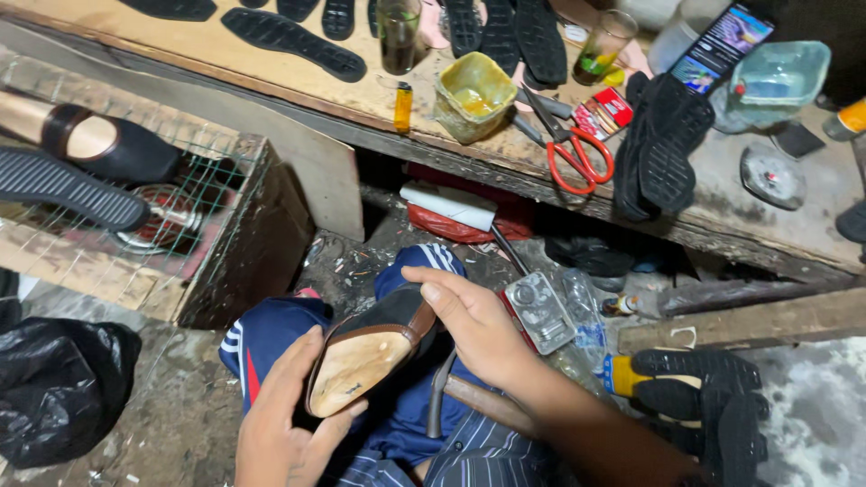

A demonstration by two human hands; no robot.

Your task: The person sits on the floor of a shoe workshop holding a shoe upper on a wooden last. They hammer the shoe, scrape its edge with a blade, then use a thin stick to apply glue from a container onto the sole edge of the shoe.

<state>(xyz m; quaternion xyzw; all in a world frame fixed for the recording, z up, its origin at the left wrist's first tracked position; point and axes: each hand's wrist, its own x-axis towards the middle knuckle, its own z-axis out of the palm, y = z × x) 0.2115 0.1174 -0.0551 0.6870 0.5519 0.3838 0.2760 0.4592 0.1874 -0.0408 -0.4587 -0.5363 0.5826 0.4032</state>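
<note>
Cluttered wooden workbench [298, 86] above, shoemaking on the lap below.
Left hand [284, 424] cups the toe of a brown-and-black unsoled leather shoe [365, 356], sole-side up; right hand [474, 325] grips its heel. Judged best: keep it steady over the blue-trousered knee [271, 334].

A cobbler's workshop, cramped and rough; black rubber soles [293, 41] lie along a worn wooden bench [271, 77] from eleven to one o'clock, with red-handled scissors [577, 153] and a glue-smeared tub [474, 95] near one. At nine a finished shoe [99, 140] rests on a wire-mesh crate [225, 234]; scraps litter the floor [180, 406].
</note>
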